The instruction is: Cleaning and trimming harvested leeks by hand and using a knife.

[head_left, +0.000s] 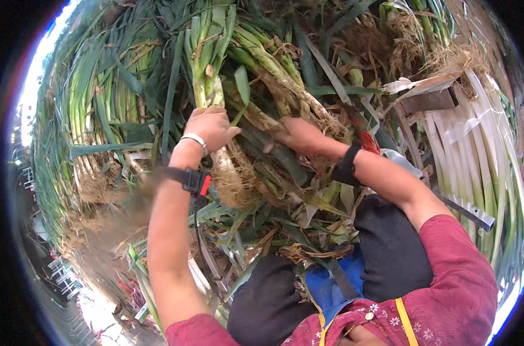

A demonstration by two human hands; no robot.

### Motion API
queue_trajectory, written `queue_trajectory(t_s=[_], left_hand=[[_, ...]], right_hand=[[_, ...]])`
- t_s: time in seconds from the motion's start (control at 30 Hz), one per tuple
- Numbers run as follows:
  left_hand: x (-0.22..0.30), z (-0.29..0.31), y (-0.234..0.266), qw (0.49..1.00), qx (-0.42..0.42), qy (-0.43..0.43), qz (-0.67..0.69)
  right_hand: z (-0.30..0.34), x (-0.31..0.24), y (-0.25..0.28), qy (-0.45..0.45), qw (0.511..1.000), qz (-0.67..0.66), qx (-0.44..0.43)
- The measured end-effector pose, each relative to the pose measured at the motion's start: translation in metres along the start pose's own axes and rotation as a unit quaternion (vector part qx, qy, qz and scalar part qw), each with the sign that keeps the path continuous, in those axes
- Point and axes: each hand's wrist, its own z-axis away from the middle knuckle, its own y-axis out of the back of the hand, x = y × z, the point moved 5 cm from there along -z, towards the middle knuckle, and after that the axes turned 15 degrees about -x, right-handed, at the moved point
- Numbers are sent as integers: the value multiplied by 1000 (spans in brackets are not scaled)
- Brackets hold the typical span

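Observation:
My left hand (209, 128) is closed round a small bunch of long green onions (207, 81), just above their roots. Their green leaves point away from me, and the hairy pale root ends (232, 173) hang below the fist. To its right, my right hand (301, 137) is closed at the end of a yellowish, soiled onion stalk (262, 119); its fingertips are partly hidden. More untrimmed green onions (291, 81) lie just beyond that hand, with their roots toward the right.
A thick heap of green onions (100, 98) rises at the left. Peeled white-stemmed onions (475, 150) lie in a bundle at the right, beside a metal bar (469, 213). Stripped leaves (273, 222) litter the space before my knees. Rooted onions (412, 40) lie at the far right.

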Motion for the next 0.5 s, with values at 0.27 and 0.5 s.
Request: queue_trajectory(t_s=[0.27, 0.5], left_hand=[[-9, 14, -2, 998, -12, 15, 58], [-20, 12, -4, 994, 77, 6, 72]], right_hand=[[7, -31, 13, -23, 937, -326, -121], [67, -54, 30, -64, 952, -269, -130]])
